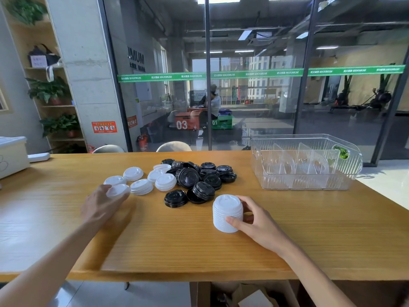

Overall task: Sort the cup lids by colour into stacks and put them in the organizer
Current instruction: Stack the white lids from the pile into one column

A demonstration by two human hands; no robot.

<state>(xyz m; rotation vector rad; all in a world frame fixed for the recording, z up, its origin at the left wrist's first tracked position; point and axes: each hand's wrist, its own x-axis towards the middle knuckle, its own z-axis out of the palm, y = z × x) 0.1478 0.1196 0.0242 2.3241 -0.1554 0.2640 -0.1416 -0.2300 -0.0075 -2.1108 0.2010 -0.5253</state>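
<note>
My right hand [256, 220] grips a tall stack of white lids [226, 212] that stands on the wooden table [199, 251]. My left hand [101, 204] holds a single white lid [118, 191], slightly blurred, just above the table at the left. Several loose white lids [141, 186] lie scattered to the left of a heap of black lids [199, 176] in the table's middle. The clear plastic organizer [307, 161] with upright dividers stands at the back right, with no lids in it.
A white box [13, 154] sits at the table's far left edge. Two chair backs [173, 146] rise behind the table's far edge, in front of a glass wall. A shelf with potted plants [48, 89] stands at the left.
</note>
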